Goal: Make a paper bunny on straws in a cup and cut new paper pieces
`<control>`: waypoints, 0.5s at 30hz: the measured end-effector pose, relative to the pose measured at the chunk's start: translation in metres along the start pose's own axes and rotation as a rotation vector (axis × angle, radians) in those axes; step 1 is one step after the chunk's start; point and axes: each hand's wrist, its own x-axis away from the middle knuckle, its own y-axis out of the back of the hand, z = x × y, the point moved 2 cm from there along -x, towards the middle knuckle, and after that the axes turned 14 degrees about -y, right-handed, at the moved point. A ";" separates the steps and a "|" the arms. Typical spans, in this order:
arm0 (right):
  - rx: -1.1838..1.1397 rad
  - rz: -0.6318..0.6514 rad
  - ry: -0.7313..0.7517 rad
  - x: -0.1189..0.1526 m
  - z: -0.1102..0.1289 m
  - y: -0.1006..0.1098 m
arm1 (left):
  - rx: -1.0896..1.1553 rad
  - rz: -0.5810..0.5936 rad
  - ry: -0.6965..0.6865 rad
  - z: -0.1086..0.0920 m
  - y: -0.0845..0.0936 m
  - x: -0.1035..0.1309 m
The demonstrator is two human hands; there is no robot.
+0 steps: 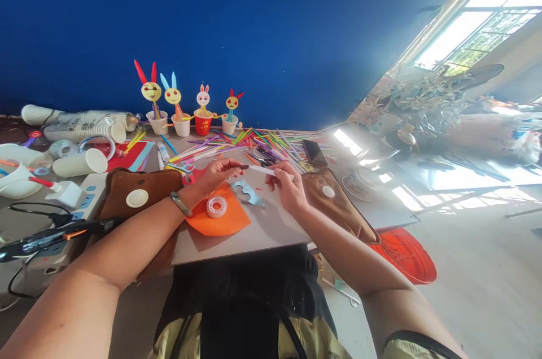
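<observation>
My left hand (220, 174) is closed in a pinch on a small dark piece near the middle of the table. Close by on the right, my right hand (285, 183) pinches a narrow white strip (260, 170), whose left end is near the dark piece. Whether the two touch is too small to tell. Below my hands, a tape roll (217, 207) lies on orange paper (228, 219). Beside it is a light-blue cutout (248, 194).
Colored sticks (249, 141) and scissors (266, 153) lie behind my hands. Rabbit figures in cups (203, 122) stand along the blue wall. Brown pouches (139, 192) flank the work area. A glue gun (59, 237) and power strip (91, 195) are at left.
</observation>
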 end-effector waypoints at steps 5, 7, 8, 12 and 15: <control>-0.025 0.054 -0.044 -0.004 0.000 0.000 | 0.062 0.031 0.000 -0.006 -0.002 0.000; -0.023 0.137 -0.083 -0.006 0.002 0.002 | 0.078 0.036 -0.018 -0.006 -0.002 -0.001; -0.014 0.185 -0.110 -0.007 0.004 0.004 | 0.088 0.037 -0.021 -0.006 -0.001 -0.001; 0.033 0.293 -0.160 -0.009 0.013 0.007 | 0.145 0.046 0.017 -0.004 0.002 -0.001; 0.007 0.285 -0.145 -0.008 0.014 0.003 | 0.182 0.012 0.025 -0.006 0.003 -0.003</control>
